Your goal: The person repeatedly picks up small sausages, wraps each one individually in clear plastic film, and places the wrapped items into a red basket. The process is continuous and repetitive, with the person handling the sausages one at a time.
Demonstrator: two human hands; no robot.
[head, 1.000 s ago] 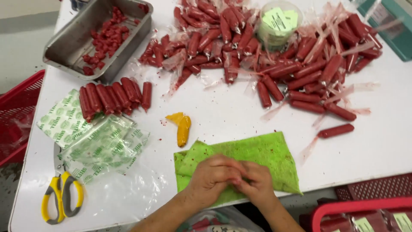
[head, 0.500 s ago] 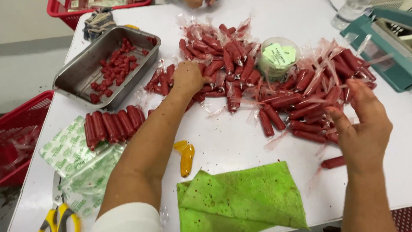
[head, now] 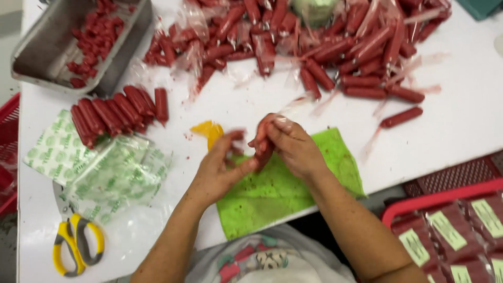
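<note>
Half a second ago your arms were stretched out to the heap of wrapped red sausages at the far side of the table; now both are back over the green cloth, so a pick has been made and the work on it has begun. Your right hand is closed around 1 red sausage, clear wrapper trailing from its top. Your left hand pinches at the sausage's lower end, fingers curled. The sausage sits between both hands, just above the cloth, beside the yellow scrap
</note>
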